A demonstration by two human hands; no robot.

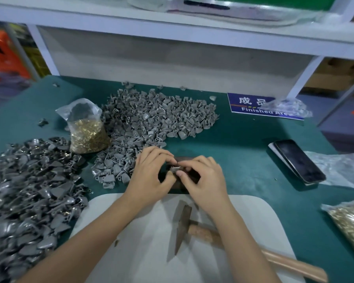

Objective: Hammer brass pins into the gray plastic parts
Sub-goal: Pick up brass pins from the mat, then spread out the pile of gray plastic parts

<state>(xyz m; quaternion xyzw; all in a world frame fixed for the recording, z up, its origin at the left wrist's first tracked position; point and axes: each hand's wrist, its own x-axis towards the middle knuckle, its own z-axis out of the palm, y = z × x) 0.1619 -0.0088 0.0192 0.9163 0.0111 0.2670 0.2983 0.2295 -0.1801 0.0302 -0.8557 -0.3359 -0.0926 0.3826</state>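
My left hand (149, 176) and my right hand (204, 180) meet over a dark metal block (180, 185) on the green table. Between their fingertips they pinch one small gray plastic part (174, 169). Whether a brass pin sits in it is too small to tell. A hammer (184, 223) with a wooden handle lies unheld on a white pad (151, 252) under my right forearm. A heap of light gray plastic parts (151, 121) lies behind my hands. An open clear bag of brass pins (87, 131) stands to the left of that heap.
A big pile of darker gray parts (29, 193) fills the left side. A phone (299, 161) lies at the right, with a second bag of brass pins (352, 221) at the right edge. A blue "Finished Area" sign (253, 105) and a white shelf frame (172, 58) stand at the back.
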